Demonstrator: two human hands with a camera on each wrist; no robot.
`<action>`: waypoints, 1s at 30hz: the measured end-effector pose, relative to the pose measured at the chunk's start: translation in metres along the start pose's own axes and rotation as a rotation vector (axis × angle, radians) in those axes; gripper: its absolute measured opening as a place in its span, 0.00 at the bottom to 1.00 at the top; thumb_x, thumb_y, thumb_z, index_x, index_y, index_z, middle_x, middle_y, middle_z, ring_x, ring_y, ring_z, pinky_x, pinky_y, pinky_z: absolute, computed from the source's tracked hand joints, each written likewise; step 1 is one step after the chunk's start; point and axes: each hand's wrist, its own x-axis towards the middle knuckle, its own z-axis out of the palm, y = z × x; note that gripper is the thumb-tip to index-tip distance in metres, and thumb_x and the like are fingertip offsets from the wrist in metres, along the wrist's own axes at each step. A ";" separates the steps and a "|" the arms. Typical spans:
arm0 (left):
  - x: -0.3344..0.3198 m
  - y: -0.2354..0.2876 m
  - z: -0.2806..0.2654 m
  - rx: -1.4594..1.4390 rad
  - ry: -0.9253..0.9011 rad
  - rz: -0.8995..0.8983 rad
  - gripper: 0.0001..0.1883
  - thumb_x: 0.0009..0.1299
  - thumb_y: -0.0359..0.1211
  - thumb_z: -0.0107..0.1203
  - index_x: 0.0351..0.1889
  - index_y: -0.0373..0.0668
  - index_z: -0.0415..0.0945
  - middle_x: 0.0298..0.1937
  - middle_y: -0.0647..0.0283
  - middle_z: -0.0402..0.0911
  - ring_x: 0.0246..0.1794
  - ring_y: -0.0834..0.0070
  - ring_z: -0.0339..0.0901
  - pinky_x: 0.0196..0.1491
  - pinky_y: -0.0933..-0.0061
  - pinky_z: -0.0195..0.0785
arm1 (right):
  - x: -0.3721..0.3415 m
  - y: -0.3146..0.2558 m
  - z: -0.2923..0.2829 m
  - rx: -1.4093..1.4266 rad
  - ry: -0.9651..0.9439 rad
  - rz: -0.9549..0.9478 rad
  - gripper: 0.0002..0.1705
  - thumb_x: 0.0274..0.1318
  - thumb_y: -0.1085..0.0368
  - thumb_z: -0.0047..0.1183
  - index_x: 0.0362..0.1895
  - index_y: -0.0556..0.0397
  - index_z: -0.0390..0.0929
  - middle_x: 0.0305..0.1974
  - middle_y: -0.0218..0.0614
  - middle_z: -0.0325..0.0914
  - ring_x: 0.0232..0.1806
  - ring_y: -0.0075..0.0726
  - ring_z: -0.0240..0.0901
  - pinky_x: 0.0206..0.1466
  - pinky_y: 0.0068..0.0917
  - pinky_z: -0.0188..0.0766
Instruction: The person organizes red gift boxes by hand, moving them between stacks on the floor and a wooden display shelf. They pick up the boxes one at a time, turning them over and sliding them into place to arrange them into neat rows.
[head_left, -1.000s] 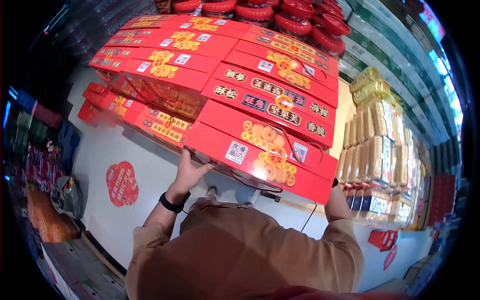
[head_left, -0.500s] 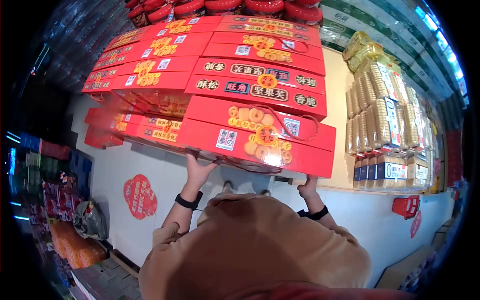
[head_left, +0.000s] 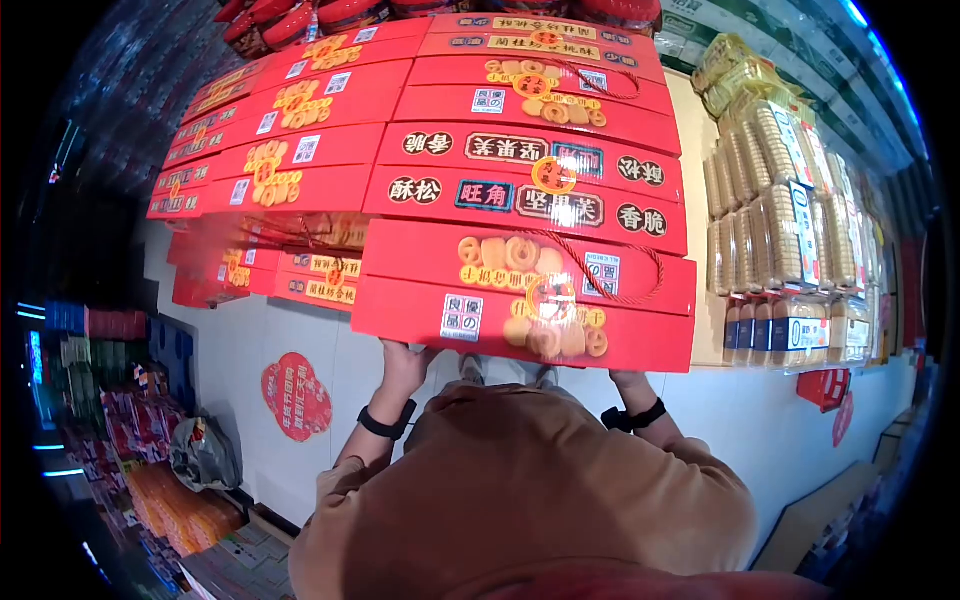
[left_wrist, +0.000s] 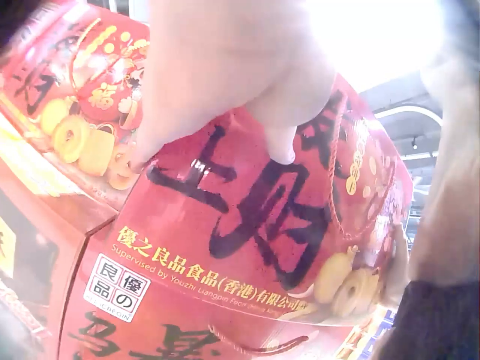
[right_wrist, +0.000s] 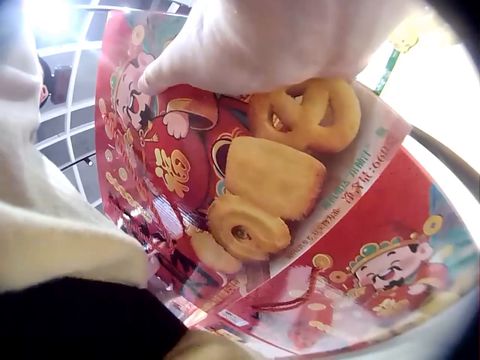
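Note:
Two red gift boxes with cookie pictures, the nearer one [head_left: 520, 325] with its front edge towards the person, lie at the front of a stack. My left hand [head_left: 404, 368] touches the front face near its left end, partly hidden below the edge. In the left wrist view, the left hand [left_wrist: 240, 67] rests with thumb and fingers spread on a red box face [left_wrist: 217, 225] with large dark characters. Nearer the right end is my right hand [head_left: 632, 388]. The right wrist view shows the right hand [right_wrist: 277, 45] pressed against a printed face [right_wrist: 180, 150], its far fingers hidden.
More red boxes [head_left: 330, 90] are stacked behind and to the left, with lower ones [head_left: 320, 285] beneath. Packaged biscuits [head_left: 770, 230] stand on a pale tabletop [head_left: 705, 340] at right. Red-lidded jars [head_left: 350, 12] line the back. A red basket [head_left: 823, 388] is at right.
The right hand has moved from the nearer box's right end corner to its front face. The left hand now shows less above the edge. The head view has turned, levelling the boxes in the picture.

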 end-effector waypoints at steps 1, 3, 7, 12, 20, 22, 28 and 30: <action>0.006 0.008 -0.005 0.042 -0.063 0.060 0.28 0.59 0.23 0.72 0.58 0.33 0.73 0.55 0.52 0.81 0.54 0.62 0.81 0.56 0.63 0.75 | 0.002 0.000 0.004 -0.005 0.005 0.001 0.37 0.51 0.41 0.70 0.52 0.58 0.80 0.44 0.40 0.84 0.48 0.41 0.80 0.55 0.38 0.75; 0.014 0.000 -0.005 -0.008 -0.124 -0.071 0.25 0.62 0.27 0.71 0.57 0.33 0.75 0.54 0.52 0.81 0.53 0.61 0.81 0.55 0.61 0.75 | 0.004 0.000 0.009 -0.017 0.021 0.004 0.36 0.51 0.41 0.70 0.52 0.58 0.80 0.44 0.40 0.84 0.47 0.41 0.80 0.54 0.37 0.75; 0.018 -0.006 0.001 -0.881 -0.160 -0.378 0.24 0.73 0.33 0.61 0.65 0.35 0.70 0.58 0.55 0.79 0.55 0.70 0.78 0.54 0.65 0.78 | 0.000 -0.005 0.010 -0.062 0.047 0.032 0.33 0.52 0.42 0.69 0.50 0.57 0.80 0.43 0.39 0.84 0.46 0.39 0.80 0.53 0.36 0.75; 0.026 -0.003 0.009 -1.239 -0.155 -0.581 0.24 0.73 0.33 0.61 0.65 0.35 0.69 0.60 0.56 0.78 0.57 0.69 0.78 0.56 0.65 0.77 | -0.018 -0.020 0.003 -0.084 0.064 0.093 0.31 0.53 0.44 0.69 0.48 0.57 0.80 0.41 0.38 0.83 0.44 0.38 0.79 0.52 0.35 0.75; 0.022 -0.014 0.006 -1.327 -0.073 -0.626 0.25 0.72 0.31 0.63 0.65 0.36 0.69 0.60 0.57 0.78 0.57 0.68 0.78 0.56 0.65 0.77 | -0.010 -0.015 -0.007 -0.077 0.032 0.083 0.26 0.54 0.47 0.67 0.45 0.56 0.80 0.39 0.36 0.82 0.41 0.35 0.78 0.49 0.33 0.75; 0.018 -0.021 0.008 -1.387 -0.019 -0.637 0.25 0.72 0.31 0.63 0.65 0.36 0.69 0.60 0.57 0.78 0.57 0.67 0.78 0.56 0.65 0.76 | -0.002 -0.008 -0.006 -0.067 0.023 0.058 0.25 0.54 0.47 0.67 0.44 0.55 0.80 0.39 0.36 0.82 0.41 0.35 0.78 0.49 0.33 0.75; 0.026 -0.019 -0.007 0.130 -0.136 0.251 0.30 0.63 0.30 0.72 0.62 0.37 0.72 0.57 0.57 0.80 0.58 0.68 0.78 0.56 0.64 0.74 | 0.021 0.005 0.008 -0.046 0.011 -0.037 0.22 0.55 0.49 0.66 0.42 0.55 0.80 0.37 0.35 0.81 0.39 0.33 0.77 0.47 0.31 0.75; 0.030 0.000 -0.009 -0.113 -0.036 0.177 0.27 0.62 0.30 0.71 0.59 0.36 0.73 0.55 0.56 0.80 0.57 0.68 0.78 0.57 0.63 0.73 | 0.015 0.003 0.004 -0.049 0.014 -0.054 0.21 0.56 0.50 0.66 0.41 0.54 0.80 0.36 0.35 0.81 0.38 0.32 0.77 0.46 0.31 0.75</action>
